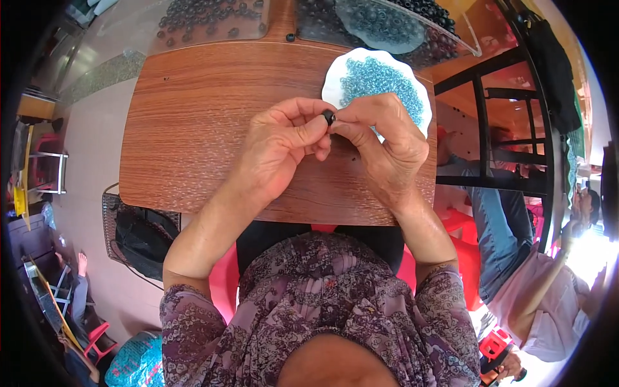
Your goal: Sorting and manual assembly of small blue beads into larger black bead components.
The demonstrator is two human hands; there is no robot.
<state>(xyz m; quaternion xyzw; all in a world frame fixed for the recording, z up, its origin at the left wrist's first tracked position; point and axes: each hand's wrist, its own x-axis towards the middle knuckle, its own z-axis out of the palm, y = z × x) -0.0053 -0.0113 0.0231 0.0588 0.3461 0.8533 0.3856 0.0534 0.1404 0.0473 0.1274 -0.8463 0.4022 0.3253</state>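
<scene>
Above the wooden table (193, 135), my two hands meet at a small round black piece (329, 117). My left hand (271, 151) pinches it between thumb and fingertips. From the right, my right hand (393, 138) closes thumb and index finger against the piece's near side; whatever those fingertips grip is too small to make out. Just behind my right hand, a white scalloped plate (333, 71) holds many tiny clear blue beads (377, 80), partly covered by the hand.
Along the far edge lie a clear tray (238, 31) of black round pieces and a second tray (316, 39) with more. One black piece (290, 37) sits between them. A dark metal frame (480, 122) stands right, near another seated person (548, 303). A black mesh basket (138, 235) is at left.
</scene>
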